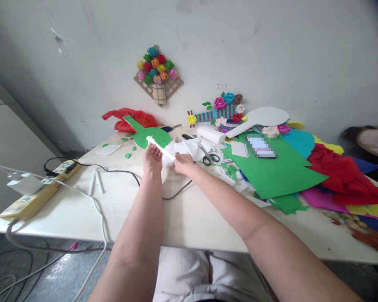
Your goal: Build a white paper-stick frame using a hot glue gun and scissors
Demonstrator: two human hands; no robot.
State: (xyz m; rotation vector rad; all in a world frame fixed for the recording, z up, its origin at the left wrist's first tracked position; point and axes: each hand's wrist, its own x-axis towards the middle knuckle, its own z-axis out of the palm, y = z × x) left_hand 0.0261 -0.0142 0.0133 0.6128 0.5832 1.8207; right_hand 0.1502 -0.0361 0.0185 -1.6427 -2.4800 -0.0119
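Between my two hands runs a narrow white paper strip, slanting from upper left to lower right. Its upper end looks bunched or folded. My left hand is closed on the strip near that end, fingers curled. Lower down, my right hand pinches the other end, its fingertips partly hidden. Just behind the hands lies crumpled white paper. A green paddle-shaped cutout rests beyond my left hand, with small green scraps around it. Black-handled scissors lie right of my right hand.
A yellow power strip with a white charger is at left; cables cross the table. To the right are green sheets, a phone, a white paddle-shaped cutout and red cloth-like material. A white roll lies behind.
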